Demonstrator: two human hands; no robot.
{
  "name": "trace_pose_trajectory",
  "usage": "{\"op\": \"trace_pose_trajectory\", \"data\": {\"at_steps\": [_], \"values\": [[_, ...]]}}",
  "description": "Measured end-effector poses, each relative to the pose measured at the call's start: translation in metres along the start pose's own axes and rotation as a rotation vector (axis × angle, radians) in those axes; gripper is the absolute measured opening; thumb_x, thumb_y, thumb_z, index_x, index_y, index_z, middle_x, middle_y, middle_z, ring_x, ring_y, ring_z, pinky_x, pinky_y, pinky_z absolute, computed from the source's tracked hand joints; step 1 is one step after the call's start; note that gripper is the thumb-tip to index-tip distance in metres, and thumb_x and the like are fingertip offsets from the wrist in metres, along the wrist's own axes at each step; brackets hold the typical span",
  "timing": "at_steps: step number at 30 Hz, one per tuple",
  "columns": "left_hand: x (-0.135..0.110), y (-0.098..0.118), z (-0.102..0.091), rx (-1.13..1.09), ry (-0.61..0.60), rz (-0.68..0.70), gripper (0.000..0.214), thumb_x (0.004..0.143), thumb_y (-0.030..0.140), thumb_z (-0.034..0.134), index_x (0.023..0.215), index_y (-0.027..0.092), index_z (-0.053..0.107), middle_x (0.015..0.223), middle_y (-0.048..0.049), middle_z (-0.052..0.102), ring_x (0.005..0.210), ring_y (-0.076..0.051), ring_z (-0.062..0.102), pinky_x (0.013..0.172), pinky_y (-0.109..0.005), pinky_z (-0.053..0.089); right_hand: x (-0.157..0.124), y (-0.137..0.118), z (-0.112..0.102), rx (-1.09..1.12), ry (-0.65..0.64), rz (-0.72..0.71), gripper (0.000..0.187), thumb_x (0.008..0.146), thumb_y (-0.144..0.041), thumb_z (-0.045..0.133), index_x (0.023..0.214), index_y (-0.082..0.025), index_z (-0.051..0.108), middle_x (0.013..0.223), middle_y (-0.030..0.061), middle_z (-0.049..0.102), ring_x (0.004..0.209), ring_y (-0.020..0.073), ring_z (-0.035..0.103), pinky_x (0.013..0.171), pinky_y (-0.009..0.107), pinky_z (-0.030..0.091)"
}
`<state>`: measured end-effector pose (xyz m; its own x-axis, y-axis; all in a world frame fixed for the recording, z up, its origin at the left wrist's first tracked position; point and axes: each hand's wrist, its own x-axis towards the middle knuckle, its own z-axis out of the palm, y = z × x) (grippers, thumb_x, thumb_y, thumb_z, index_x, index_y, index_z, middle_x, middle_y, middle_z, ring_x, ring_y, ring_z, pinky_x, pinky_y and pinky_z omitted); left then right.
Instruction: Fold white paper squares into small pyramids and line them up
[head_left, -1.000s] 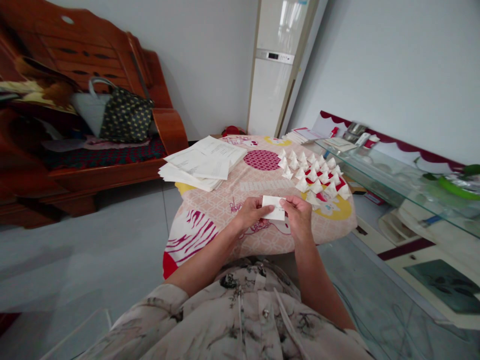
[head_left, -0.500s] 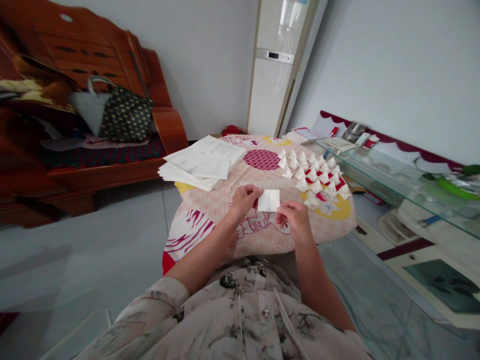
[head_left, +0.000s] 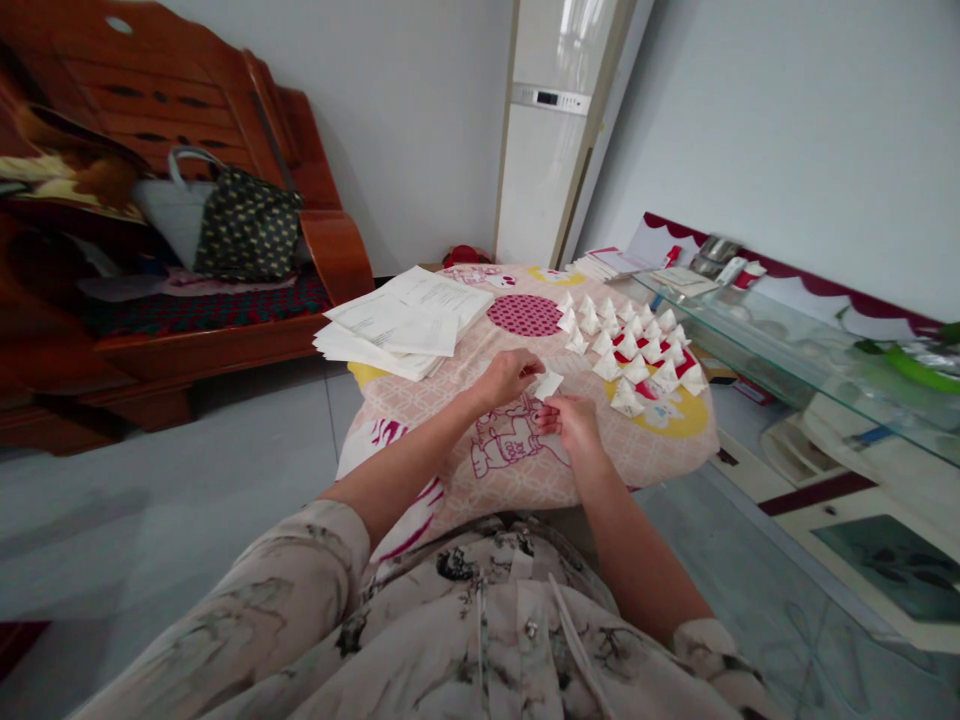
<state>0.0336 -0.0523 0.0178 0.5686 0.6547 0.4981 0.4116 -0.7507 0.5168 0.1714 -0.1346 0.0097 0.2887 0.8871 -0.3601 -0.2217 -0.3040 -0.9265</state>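
Note:
A small folded piece of white paper (head_left: 549,384) is held above the patterned cloth, between my two hands. My left hand (head_left: 510,378) pinches its upper left side, its fingers partly covering the paper. Below and to the right, my right hand (head_left: 571,420) is closed on the lower edge, thumb and fingertips together. Right of the hands, several folded paper shapes with pointed tops (head_left: 636,370) stand in rows on the cloth. A pile of printed paper sheets (head_left: 397,325) lies on the left of the cloth.
The patterned cloth (head_left: 442,430) covers the table in front of me. A glass-topped cabinet (head_left: 810,350) with small items runs along the right. To the left stands a wooden sofa (head_left: 330,250) with bags (head_left: 247,225). A tall white cabinet-like unit (head_left: 540,180) stands behind.
The paper was a flat square facing me; now it is turned and tilted at an angle. My left hand has moved up and right over it, and my right hand slightly left.

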Motion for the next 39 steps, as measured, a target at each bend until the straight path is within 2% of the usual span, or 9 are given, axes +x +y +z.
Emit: {"op": "trace_pose_trajectory", "data": {"at_steps": [4,8,14,18,23,26,33,36,39], "values": [[-0.005,-0.001,0.002,0.050,-0.190,0.133,0.020,0.081,0.010,0.061,0.097,0.012,0.071,0.089,-0.0075,0.069,0.080,-0.016,0.063,0.076,-0.026,0.049,0.010,-0.010,0.005,-0.073,-0.045,0.091,0.021,0.082,-0.008,0.058,0.063,-0.015,0.056,0.042,0.0012,0.059,0.033,0.0126,0.055,0.034,0.021,0.048],[-0.006,-0.005,0.004,0.140,-0.346,0.197,0.016,0.085,0.015,0.063,0.099,0.012,0.072,0.095,-0.0095,0.069,0.089,-0.019,0.064,0.079,-0.027,0.048,0.014,-0.013,0.003,-0.184,-0.110,0.176,0.019,0.083,-0.008,0.059,0.065,-0.013,0.060,0.041,0.0030,0.059,0.032,0.0137,0.055,0.034,0.022,0.049],[-0.011,-0.012,0.008,0.178,-0.433,0.212,0.015,0.089,0.018,0.061,0.098,0.015,0.073,0.097,-0.0084,0.069,0.090,-0.019,0.064,0.077,-0.026,0.047,0.019,-0.013,-0.013,-0.363,-0.199,0.203,0.018,0.080,-0.006,0.057,0.063,-0.013,0.062,0.045,0.0049,0.064,0.031,0.0135,0.054,0.030,0.020,0.043],[-0.012,-0.013,0.007,0.147,-0.417,0.219,0.014,0.088,0.017,0.061,0.092,0.017,0.074,0.093,-0.0066,0.069,0.083,-0.017,0.064,0.071,-0.024,0.045,0.030,-0.013,-0.027,-0.575,-0.220,-0.112,0.022,0.080,-0.011,0.058,0.058,-0.016,0.061,0.048,0.0011,0.064,0.031,0.0119,0.054,0.027,0.018,0.035],[-0.009,-0.015,0.004,0.081,-0.440,0.236,0.013,0.090,0.022,0.062,0.091,0.017,0.074,0.093,-0.0067,0.070,0.083,-0.017,0.065,0.073,-0.025,0.046,0.054,-0.023,-0.031,-0.508,-0.195,-0.525,0.012,0.075,-0.013,0.061,0.070,-0.018,0.071,0.056,-0.0020,0.067,0.046,0.0119,0.060,0.043,0.020,0.045],[-0.011,-0.018,0.004,0.077,-0.442,0.240,0.016,0.093,0.026,0.060,0.095,0.017,0.073,0.097,-0.0078,0.071,0.087,-0.017,0.066,0.077,-0.025,0.047,0.069,-0.028,-0.031,-0.575,-0.249,-0.707,0.020,0.071,-0.009,0.060,0.076,-0.020,0.076,0.068,-0.0007,0.073,0.061,0.0139,0.065,0.058,0.023,0.050],[-0.023,-0.016,0.009,0.272,-0.404,0.354,0.026,0.100,0.023,0.046,0.093,0.016,0.070,0.092,-0.0080,0.069,0.083,-0.016,0.064,0.072,-0.025,0.046,0.078,-0.017,-0.035,-0.635,-0.376,-0.744,0.030,0.068,-0.007,0.052,0.075,-0.021,0.077,0.072,0.0012,0.073,0.067,0.0161,0.067,0.064,0.026,0.051],[-0.027,-0.012,0.013,0.382,-0.346,0.389,0.026,0.099,0.024,0.046,0.089,0.014,0.068,0.088,-0.0079,0.068,0.078,-0.017,0.062,0.071,-0.027,0.047,0.075,-0.014,-0.039,-0.619,-0.411,-0.783,0.030,0.069,-0.008,0.051,0.077,-0.020,0.077,0.074,0.0018,0.073,0.068,0.0155,0.066,0.065,0.026,0.050],[-0.030,-0.011,0.016,0.386,-0.288,0.432,0.026,0.099,0.024,0.047,0.085,0.014,0.067,0.085,-0.0074,0.067,0.076,-0.017,0.061,0.072,-0.029,0.047,0.074,-0.013,-0.041,-0.603,-0.420,-0.779,0.029,0.070,-0.009,0.051,0.077,-0.021,0.076,0.074,0.0017,0.073,0.069,0.0152,0.065,0.066,0.026,0.050]]}}
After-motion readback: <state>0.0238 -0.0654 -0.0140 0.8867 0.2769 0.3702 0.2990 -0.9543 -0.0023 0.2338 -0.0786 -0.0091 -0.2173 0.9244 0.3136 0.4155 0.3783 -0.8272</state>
